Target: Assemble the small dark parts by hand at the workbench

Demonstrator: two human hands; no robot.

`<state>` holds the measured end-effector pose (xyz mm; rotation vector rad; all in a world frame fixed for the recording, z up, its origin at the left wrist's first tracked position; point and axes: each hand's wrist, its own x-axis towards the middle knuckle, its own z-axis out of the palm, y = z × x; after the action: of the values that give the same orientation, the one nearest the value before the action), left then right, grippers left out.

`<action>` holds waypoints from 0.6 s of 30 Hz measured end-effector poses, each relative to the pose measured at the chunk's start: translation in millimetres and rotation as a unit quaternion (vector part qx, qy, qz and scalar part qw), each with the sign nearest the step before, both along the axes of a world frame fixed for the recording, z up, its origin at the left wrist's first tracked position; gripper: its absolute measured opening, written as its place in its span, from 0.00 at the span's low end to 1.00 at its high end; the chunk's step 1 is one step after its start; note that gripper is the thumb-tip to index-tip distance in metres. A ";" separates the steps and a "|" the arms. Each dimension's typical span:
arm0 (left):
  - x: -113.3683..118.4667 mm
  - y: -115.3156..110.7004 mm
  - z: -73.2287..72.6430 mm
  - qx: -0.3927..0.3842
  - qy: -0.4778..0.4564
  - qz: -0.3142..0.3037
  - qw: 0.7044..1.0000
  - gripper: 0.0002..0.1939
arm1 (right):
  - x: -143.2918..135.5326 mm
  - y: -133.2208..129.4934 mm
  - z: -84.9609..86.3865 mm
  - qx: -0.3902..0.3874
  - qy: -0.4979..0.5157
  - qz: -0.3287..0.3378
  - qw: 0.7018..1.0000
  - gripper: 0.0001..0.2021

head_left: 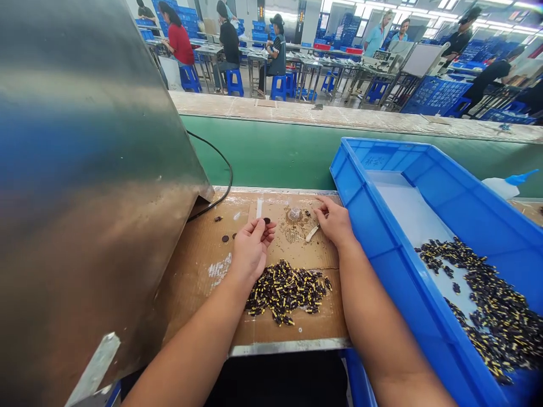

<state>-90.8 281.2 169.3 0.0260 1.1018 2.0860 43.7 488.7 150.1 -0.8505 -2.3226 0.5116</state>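
My left hand [253, 247] pinches a small dark disc [267, 220] between thumb and fingertips, above the cardboard-covered bench [190, 271]. Two more dark discs, one of them [225, 238] in plain view, lie left of that hand. My right hand [333, 219] has its fingers apart near a small white-handled tool [312, 233]; nothing shows in its grasp. Between the hands sits a small clear lump [294, 213] on a stained patch, with a small dark piece [307, 213] beside it. A pile of black and yellow parts [291, 291] lies between my forearms.
A large blue bin [399, 249] with many similar parts [500, 305] stands at the right. A metal housing [93, 186] rises on the left, with a black cable [227, 164] near it. Behind runs a green belt [271, 150]; several people work farther back.
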 end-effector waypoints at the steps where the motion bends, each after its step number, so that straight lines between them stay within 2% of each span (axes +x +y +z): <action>1: 0.4 -0.3 -1.1 0.000 0.010 0.004 1.000 0.11 | 0.1 -0.2 0.8 0.017 -0.006 0.006 1.000 0.15; 3: 1.2 -0.4 -3.5 0.000 0.038 0.009 0.999 0.12 | -0.4 -1.7 2.4 0.040 -0.024 0.020 0.999 0.12; 7: 2.1 0.0 -6.6 -0.001 0.073 0.012 0.997 0.14 | -8.3 -9.3 5.9 0.037 -0.098 0.025 0.994 0.11; 10: 1.5 -0.2 -6.7 -0.004 0.083 0.020 0.996 0.14 | -17.8 -15.1 9.3 0.028 -0.150 0.012 0.988 0.09; 12: 0.5 -0.5 -6.5 -0.008 0.092 0.026 0.995 0.13 | -21.6 -16.7 11.3 0.021 -0.174 -0.003 0.985 0.11; 14: -0.7 -0.9 -6.4 -0.011 0.095 0.030 0.995 0.12 | -21.1 -15.6 11.9 0.022 -0.163 -0.009 0.986 0.17; 16: -1.6 -1.3 -6.2 -0.011 0.096 0.034 0.995 0.12 | -17.3 -11.7 10.5 0.008 -0.109 -0.006 0.994 0.23; 18: -2.2 -1.6 -6.1 -0.010 0.097 0.037 0.995 0.12 | -12.6 -6.8 7.2 -0.070 -0.025 -0.003 0.997 0.24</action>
<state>-93.0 279.6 163.2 0.1839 1.2560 2.1740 31.0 481.9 157.3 -0.9434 -2.3502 0.6633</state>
